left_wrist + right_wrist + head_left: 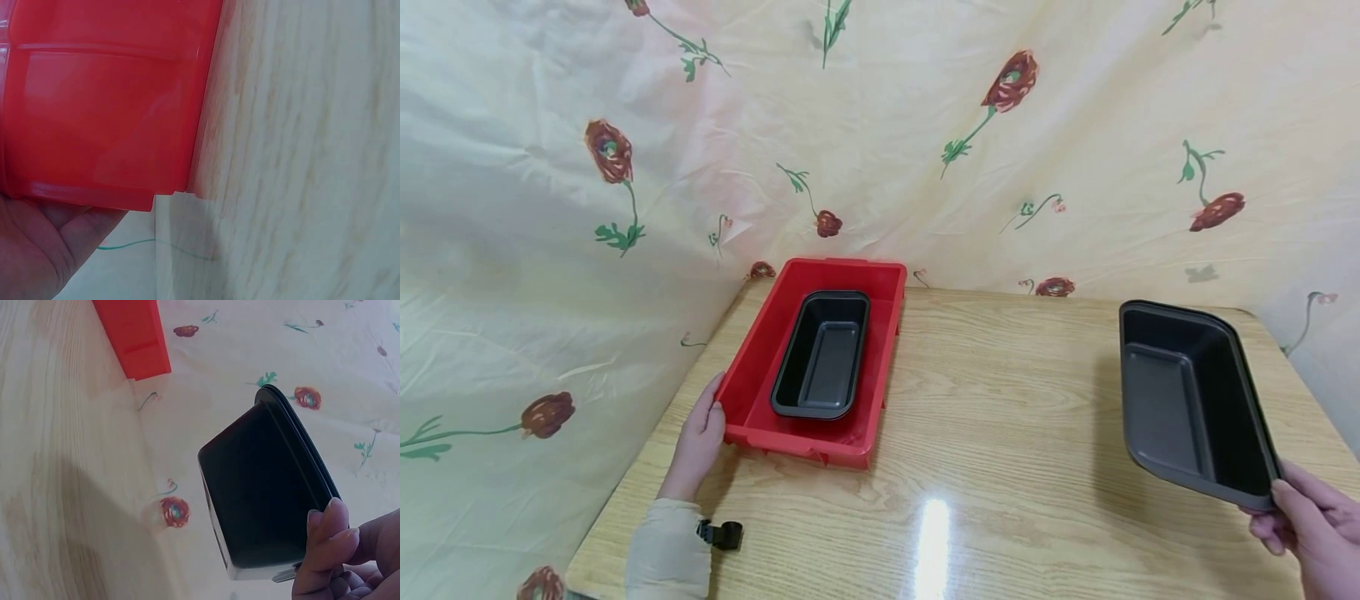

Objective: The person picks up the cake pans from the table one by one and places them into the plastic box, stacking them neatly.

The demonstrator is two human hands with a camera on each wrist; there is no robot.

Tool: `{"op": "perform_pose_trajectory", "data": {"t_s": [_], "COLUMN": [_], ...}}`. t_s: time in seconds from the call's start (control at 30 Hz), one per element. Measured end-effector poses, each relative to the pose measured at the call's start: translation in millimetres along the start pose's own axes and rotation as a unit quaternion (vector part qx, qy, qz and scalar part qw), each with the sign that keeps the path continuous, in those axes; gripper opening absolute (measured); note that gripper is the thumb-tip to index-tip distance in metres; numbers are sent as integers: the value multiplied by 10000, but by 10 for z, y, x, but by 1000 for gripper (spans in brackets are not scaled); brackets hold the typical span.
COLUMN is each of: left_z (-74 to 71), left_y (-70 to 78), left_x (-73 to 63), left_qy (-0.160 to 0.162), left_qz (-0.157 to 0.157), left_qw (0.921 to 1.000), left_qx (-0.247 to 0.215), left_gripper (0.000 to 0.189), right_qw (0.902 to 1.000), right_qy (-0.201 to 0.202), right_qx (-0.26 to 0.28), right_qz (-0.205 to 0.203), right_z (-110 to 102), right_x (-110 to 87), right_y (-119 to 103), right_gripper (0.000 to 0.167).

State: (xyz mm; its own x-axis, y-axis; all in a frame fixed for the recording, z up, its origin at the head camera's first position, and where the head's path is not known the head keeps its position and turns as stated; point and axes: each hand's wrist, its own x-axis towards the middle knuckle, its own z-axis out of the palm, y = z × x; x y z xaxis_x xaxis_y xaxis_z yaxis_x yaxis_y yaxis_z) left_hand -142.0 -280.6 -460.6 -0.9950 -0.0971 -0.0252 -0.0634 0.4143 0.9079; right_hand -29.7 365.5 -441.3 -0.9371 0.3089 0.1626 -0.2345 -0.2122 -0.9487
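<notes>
A red plastic tray point(752, 367) sits on the wooden table at the left, with a black loaf pan point(831, 362) lying inside it. My left hand point(702, 425) grips the tray's near left corner, thumb over the rim; in the left wrist view the hand point(37, 247) is partly hidden by the tray's red wall point(106, 119). At the right, a second black loaf pan point(1165, 400) is held tilted above the table. My right hand point(1311, 517) pinches its near right corner by the rim. The right wrist view shows fingers point(328, 550) on the pan's outside point(262, 487).
The wooden table point(1000, 400) spans the space between the tray and the held pan. Behind and to the left hangs a flowered cloth point(880, 150), close to the tray's far end. A black strap device point(722, 533) is on the left wrist.
</notes>
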Motion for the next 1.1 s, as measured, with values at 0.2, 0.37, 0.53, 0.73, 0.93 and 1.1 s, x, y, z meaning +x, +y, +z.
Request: {"op": "perform_pose_trajectory", "data": {"t_s": [0.2, 0.37, 0.53, 0.73, 0.93, 1.1], "left_z": [2, 10, 12, 8, 20, 17], "left_y": [0, 25, 29, 25, -1, 7], "left_x": [1, -12, -17, -19, -1, -4], "left_qy": [21, 50, 74, 69, 116, 121], "left_qz": [-11, 42, 20, 16, 77, 71], "left_qw": [10000, 9999, 9999, 9999, 9997, 9997], "left_qx": [36, 85, 147, 146, 175, 182], "left_gripper": [53, 52, 53, 53, 52, 52], "right_qw": [9995, 9993, 9982, 9948, 9942, 9936], "right_qy": [-91, -380, -505, -384, -447, -557], "right_qx": [-306, -29, -282, -741, -719, -707], "right_qz": [39, -49, 148, 581, 663, 687], "right_z": [107, 164, 224, 326, 392, 424], "right_x": [22, 46, 71, 85, 85, 87], "right_y": [-30, -31, -50, -97, -118, -123], "right_gripper": [49, 45, 40, 36, 35, 35]}}
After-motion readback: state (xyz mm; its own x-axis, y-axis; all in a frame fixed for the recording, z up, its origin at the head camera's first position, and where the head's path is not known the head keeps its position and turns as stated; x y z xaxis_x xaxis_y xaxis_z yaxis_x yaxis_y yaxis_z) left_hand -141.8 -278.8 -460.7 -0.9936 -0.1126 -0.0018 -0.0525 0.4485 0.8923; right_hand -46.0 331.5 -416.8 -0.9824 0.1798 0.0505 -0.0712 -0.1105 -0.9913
